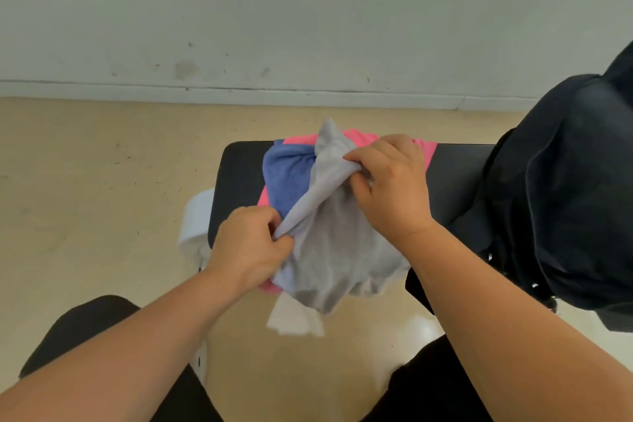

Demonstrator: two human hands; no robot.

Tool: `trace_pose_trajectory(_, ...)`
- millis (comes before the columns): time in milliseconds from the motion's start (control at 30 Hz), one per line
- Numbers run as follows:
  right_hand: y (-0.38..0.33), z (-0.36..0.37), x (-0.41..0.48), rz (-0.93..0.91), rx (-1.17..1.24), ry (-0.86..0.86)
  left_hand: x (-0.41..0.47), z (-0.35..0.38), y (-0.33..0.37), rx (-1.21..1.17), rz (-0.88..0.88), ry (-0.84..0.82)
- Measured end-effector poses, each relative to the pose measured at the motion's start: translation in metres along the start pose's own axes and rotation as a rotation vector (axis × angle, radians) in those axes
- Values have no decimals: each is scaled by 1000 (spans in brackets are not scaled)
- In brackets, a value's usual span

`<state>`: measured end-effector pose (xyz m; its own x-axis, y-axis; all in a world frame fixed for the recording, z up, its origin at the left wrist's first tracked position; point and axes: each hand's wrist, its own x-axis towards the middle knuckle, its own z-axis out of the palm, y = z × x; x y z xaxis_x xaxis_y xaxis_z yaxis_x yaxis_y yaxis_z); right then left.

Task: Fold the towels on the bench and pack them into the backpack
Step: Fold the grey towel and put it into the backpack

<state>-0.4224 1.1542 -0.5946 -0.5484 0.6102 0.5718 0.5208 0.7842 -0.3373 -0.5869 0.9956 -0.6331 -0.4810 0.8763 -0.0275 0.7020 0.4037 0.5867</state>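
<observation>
A crumpled grey towel (337, 250) lies on top of a pile on the black bench (236, 178). My left hand (250, 243) pinches its near left edge. My right hand (390, 181) grips a bunched fold of it farther back. Under it lie a blue towel (287, 178) and a pink towel (359, 139), both partly hidden. A white towel (296, 319) hangs off the bench's near edge. The black backpack (561, 199) stands at the right end of the bench.
Another piece of white cloth (195, 226) hangs at the bench's left side. Beige floor surrounds the bench, and a pale wall (308, 10) runs behind it. My knees in dark trousers (85, 329) sit close to the bench's near edge.
</observation>
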Motion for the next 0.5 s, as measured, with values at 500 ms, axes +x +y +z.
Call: trace_pose_trajectory(500,-74,-138,-1,129,354,-610,-47,-122,94,-620,227,-72)
